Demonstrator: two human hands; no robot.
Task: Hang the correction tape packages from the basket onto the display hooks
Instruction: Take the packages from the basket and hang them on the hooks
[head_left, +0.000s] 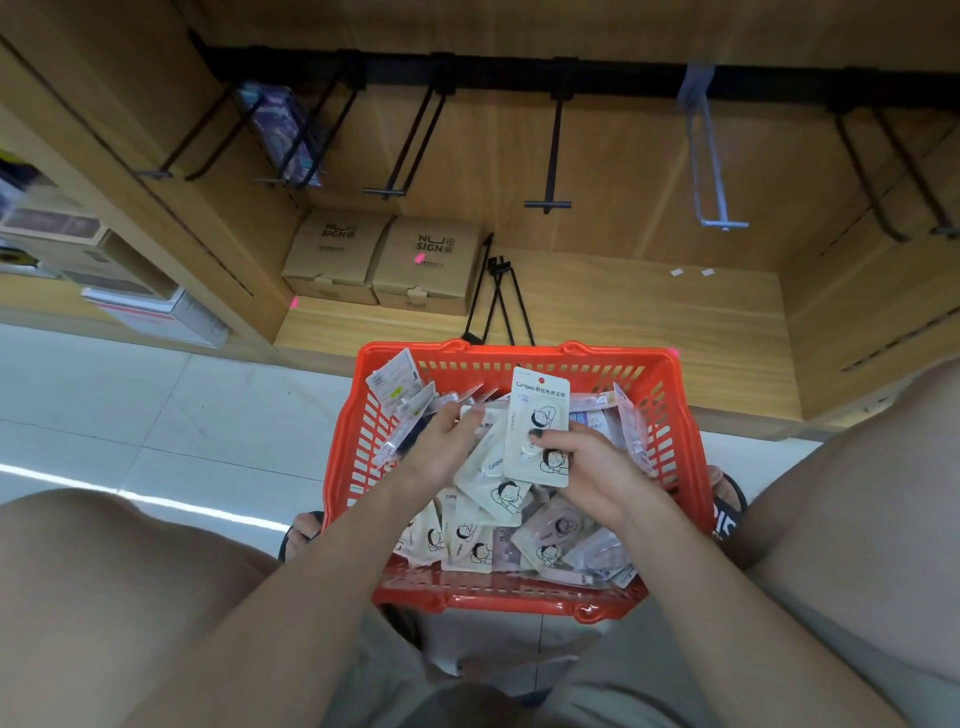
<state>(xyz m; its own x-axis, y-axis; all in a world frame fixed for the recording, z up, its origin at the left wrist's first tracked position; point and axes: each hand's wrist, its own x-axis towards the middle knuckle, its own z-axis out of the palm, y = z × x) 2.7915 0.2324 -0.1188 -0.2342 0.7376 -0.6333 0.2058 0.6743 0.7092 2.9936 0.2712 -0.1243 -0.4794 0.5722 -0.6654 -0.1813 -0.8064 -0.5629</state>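
What my view hides or blurs

My left hand (445, 441) covers the packages beneath it, and my right hand (587, 467) hides the lower corner of the correction tape package (537, 415) I pinch. The purple packets (283, 130) on the far-left hook are blurred; shelf boxes (62, 249) run off the left edge.

The basket (670, 415) is bright orange-red, the packages (537, 426) cream-white with black cartoon figures and a red dot on top, the hooks (550, 156) black save one pale grey hook (701, 156), the boxes (423, 265) tan, the shelf (623, 306) light wood grain.
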